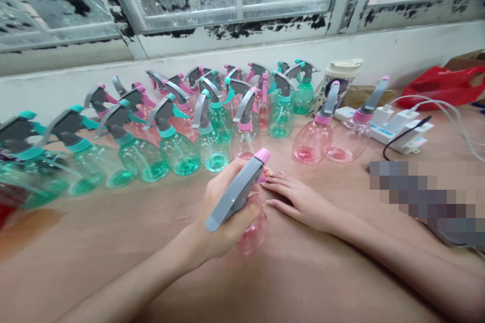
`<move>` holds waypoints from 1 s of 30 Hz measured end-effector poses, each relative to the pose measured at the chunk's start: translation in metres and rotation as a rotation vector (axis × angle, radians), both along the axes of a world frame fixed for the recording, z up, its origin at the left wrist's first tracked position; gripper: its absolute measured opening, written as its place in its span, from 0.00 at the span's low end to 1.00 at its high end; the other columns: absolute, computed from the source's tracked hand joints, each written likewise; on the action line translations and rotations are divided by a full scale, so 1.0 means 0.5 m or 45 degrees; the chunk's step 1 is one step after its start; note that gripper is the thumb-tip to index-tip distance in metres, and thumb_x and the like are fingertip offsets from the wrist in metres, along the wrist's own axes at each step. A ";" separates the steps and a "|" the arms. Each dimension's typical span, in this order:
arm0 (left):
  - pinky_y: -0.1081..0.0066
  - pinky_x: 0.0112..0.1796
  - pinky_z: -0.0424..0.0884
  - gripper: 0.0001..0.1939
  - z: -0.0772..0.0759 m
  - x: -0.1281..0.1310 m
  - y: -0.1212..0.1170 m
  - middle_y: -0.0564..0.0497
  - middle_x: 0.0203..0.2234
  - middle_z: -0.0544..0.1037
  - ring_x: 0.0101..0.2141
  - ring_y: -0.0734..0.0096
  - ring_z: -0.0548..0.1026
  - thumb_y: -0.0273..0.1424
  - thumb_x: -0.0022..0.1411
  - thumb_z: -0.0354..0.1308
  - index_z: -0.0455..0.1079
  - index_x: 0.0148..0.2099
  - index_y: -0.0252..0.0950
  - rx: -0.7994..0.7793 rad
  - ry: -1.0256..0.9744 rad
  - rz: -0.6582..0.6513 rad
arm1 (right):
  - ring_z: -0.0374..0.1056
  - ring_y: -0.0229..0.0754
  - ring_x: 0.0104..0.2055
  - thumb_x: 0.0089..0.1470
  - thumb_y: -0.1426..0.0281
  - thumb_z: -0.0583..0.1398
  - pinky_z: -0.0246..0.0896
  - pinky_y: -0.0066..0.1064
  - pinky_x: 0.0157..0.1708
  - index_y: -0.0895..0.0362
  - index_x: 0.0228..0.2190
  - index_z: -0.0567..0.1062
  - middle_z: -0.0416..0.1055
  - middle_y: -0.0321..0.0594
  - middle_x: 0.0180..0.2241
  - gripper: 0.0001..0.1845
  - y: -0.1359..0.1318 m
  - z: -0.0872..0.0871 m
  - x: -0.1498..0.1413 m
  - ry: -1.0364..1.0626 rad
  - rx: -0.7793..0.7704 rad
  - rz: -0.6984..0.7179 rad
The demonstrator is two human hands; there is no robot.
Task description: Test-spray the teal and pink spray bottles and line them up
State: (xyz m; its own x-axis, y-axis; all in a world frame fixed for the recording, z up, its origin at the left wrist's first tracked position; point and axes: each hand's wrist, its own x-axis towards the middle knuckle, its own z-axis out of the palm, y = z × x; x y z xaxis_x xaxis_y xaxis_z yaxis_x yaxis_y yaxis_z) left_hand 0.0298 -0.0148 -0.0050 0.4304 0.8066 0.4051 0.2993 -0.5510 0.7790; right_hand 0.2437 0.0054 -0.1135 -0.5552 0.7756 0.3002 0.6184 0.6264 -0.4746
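My left hand [223,212] is wrapped round the neck of a pink spray bottle [252,237] with a grey and pink trigger head, whose nozzle tilts up to the right. The bottle's neck is hidden by my fingers. On the table just right of it rests my right hand [299,199], palm down with fingers stretched out, its fingertips close to the bottle and holding nothing. Beyond my hands stand many green spray bottles [180,154] and pink ones behind them. Two more pink spray bottles [312,141] stand apart to the right.
A lidded paper cup [337,86] stands by the wall. Right of it are a white power strip [394,131] with plugs and cables, and a red plastic bag [439,88]. A blurred-out device lies at the right edge. Windows with peeling frames run above the wooden table [151,242].
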 end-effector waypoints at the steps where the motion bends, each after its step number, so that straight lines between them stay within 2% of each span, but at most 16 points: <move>1: 0.64 0.36 0.73 0.09 0.001 0.000 0.001 0.51 0.31 0.75 0.30 0.65 0.74 0.28 0.55 0.53 0.67 0.40 0.41 0.005 0.006 -0.013 | 0.54 0.50 0.66 0.64 0.60 0.53 0.49 0.52 0.64 0.53 0.59 0.66 0.62 0.46 0.62 0.24 0.000 -0.001 0.001 -0.001 -0.002 0.001; 3: 0.64 0.35 0.72 0.08 0.005 0.001 0.004 0.52 0.30 0.73 0.29 0.65 0.72 0.29 0.54 0.53 0.66 0.39 0.41 0.037 0.018 -0.020 | 0.54 0.51 0.65 0.64 0.59 0.53 0.49 0.52 0.64 0.53 0.59 0.66 0.62 0.46 0.62 0.25 0.000 -0.001 0.001 -0.012 -0.005 -0.004; 7: 0.66 0.32 0.71 0.01 0.012 0.006 0.006 0.52 0.27 0.70 0.28 0.67 0.70 0.29 0.56 0.52 0.63 0.33 0.40 0.103 0.012 -0.025 | 0.54 0.50 0.66 0.64 0.59 0.53 0.48 0.50 0.65 0.54 0.58 0.67 0.63 0.46 0.61 0.24 -0.002 0.002 0.000 -0.025 -0.005 -0.015; 10: 0.67 0.33 0.70 0.02 0.013 0.008 0.005 0.53 0.27 0.69 0.28 0.68 0.70 0.27 0.57 0.51 0.63 0.32 0.39 0.110 -0.025 -0.064 | 0.53 0.50 0.66 0.64 0.60 0.53 0.48 0.50 0.65 0.55 0.58 0.68 0.63 0.46 0.62 0.24 -0.004 0.004 -0.001 -0.023 -0.005 -0.012; 14: 0.66 0.32 0.70 0.04 0.005 0.005 0.006 0.54 0.28 0.69 0.27 0.68 0.70 0.28 0.56 0.52 0.64 0.36 0.40 0.139 -0.055 -0.043 | 0.54 0.51 0.66 0.64 0.60 0.54 0.49 0.51 0.64 0.56 0.59 0.67 0.63 0.47 0.61 0.25 -0.003 0.003 -0.001 -0.026 0.008 -0.018; 17: 0.64 0.35 0.72 0.07 -0.001 0.003 0.005 0.53 0.31 0.72 0.30 0.66 0.73 0.29 0.57 0.52 0.65 0.40 0.41 0.169 -0.055 -0.025 | 0.55 0.51 0.65 0.64 0.61 0.54 0.50 0.51 0.64 0.55 0.59 0.66 0.63 0.48 0.61 0.25 -0.002 0.001 -0.001 -0.003 0.021 -0.013; 24: 0.65 0.35 0.72 0.06 -0.003 0.003 -0.001 0.52 0.31 0.72 0.31 0.66 0.73 0.28 0.58 0.52 0.64 0.40 0.40 0.139 -0.002 0.016 | 0.55 0.51 0.65 0.63 0.61 0.55 0.51 0.50 0.64 0.54 0.59 0.66 0.63 0.46 0.61 0.25 0.000 -0.004 0.000 0.025 0.030 -0.015; 30: 0.64 0.40 0.71 0.08 -0.002 0.005 -0.001 0.50 0.35 0.74 0.37 0.64 0.75 0.27 0.59 0.52 0.65 0.42 0.39 0.124 -0.043 -0.031 | 0.55 0.50 0.65 0.64 0.60 0.54 0.50 0.51 0.64 0.55 0.60 0.66 0.62 0.47 0.62 0.25 0.000 -0.003 0.000 -0.002 0.034 -0.001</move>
State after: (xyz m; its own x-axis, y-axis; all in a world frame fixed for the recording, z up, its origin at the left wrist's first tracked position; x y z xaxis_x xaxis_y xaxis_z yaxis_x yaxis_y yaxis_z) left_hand 0.0322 -0.0150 -0.0062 0.4341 0.7521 0.4959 0.2594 -0.6315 0.7306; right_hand 0.2437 0.0056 -0.1151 -0.5551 0.7677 0.3200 0.6198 0.6384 -0.4564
